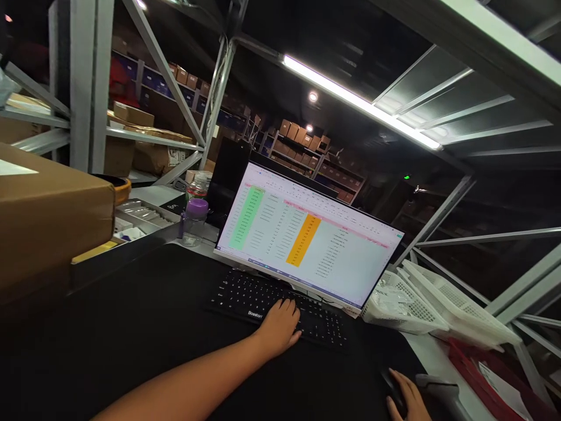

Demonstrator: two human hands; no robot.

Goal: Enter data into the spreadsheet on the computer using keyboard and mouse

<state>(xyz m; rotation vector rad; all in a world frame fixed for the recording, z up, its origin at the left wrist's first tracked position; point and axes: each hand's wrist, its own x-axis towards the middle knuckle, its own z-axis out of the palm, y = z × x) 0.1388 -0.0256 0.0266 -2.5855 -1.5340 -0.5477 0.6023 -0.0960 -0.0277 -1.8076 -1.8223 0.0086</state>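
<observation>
One worktop carries a broad black mat, its widest open room on the left. The monitor stands beyond the mat's middle, a cardboard box bounds the left edge, and white baskets line the right. Just before the monitor lies the keyboard, the left hand on its keys, fingers loosely spread. Near the mat's right edge, the right hand curls around the mouse, a stretch of mat between both hands

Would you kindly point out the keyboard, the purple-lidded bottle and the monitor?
Black keyboard (252,296): head view, on its left-side keys.
Purple-lidded bottle (193,224): head view, on its clear body.
Computer monitor (308,238): head view, mid-screen.
</observation>
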